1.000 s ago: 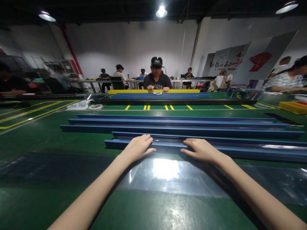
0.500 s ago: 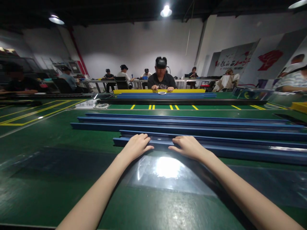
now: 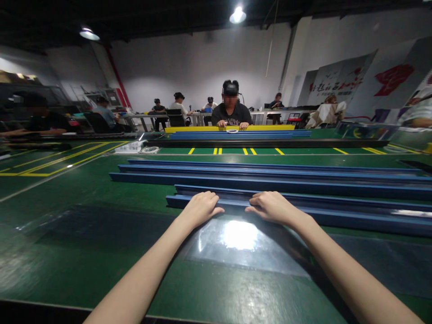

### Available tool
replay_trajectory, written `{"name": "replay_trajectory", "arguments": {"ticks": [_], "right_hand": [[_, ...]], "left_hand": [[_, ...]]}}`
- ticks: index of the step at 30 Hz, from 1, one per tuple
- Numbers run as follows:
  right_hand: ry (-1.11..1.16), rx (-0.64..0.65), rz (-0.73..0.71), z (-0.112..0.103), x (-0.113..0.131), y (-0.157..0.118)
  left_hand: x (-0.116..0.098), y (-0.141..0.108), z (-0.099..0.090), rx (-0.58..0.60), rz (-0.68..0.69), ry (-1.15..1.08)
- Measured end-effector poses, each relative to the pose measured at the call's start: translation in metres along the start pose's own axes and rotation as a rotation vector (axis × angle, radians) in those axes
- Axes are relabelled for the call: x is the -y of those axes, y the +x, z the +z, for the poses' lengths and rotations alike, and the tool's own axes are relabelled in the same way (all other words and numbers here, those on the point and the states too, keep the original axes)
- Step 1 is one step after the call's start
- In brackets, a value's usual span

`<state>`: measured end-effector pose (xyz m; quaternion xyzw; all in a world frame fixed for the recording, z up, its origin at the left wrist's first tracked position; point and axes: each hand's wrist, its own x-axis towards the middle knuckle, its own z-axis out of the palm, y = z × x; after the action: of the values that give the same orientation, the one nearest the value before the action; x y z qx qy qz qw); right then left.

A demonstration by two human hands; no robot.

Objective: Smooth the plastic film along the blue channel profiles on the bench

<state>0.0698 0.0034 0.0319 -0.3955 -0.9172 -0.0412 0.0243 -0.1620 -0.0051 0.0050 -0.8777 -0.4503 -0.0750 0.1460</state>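
A long blue U-shaped channel (image 3: 371, 222) lies across the green table in front of me. My left hand (image 3: 204, 208) is closed over its near wall toward the left end, fingers hooked over the top and thumb on my side. A short gap to the right, my right hand (image 3: 272, 207) holds the same wall, its fingers curled over the edge and thumb toward me. Under my wrists a clear plastic sheet (image 3: 212, 258) lies flat on the table, with a bright lamp reflection on it.
Beyond lie more blue channels (image 3: 216, 179) and a long black strip (image 3: 263, 143). A seated person (image 3: 232, 112) across the table holds a yellow bar (image 3: 270, 128). A roll of white tape (image 3: 149, 150) and clear plastic packaging (image 3: 128, 147) sit at the far left.
The whole view has shifted slightly, so things appear a little farther right. Both hands stay on the blue channel, with little visible movement along it.
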Motion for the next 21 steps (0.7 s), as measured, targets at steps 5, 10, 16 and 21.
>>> {"name": "replay_trajectory", "arguments": {"ticks": [5, 10, 16, 21], "right_hand": [[-0.007, 0.061, 0.004, -0.007, -0.004, -0.01], [-0.035, 0.073, 0.02, -0.008, -0.011, -0.014], [-0.042, 0.053, 0.023, -0.004, -0.012, -0.015], [0.013, 0.005, 0.039, -0.001, -0.009, -0.016]], "left_hand": [[-0.01, 0.001, 0.0, -0.014, 0.026, -0.031], [-0.006, 0.001, -0.002, -0.004, 0.043, -0.056], [0.005, -0.002, -0.005, 0.007, 0.045, -0.128], [0.009, -0.003, -0.002, 0.012, 0.029, -0.211]]}}
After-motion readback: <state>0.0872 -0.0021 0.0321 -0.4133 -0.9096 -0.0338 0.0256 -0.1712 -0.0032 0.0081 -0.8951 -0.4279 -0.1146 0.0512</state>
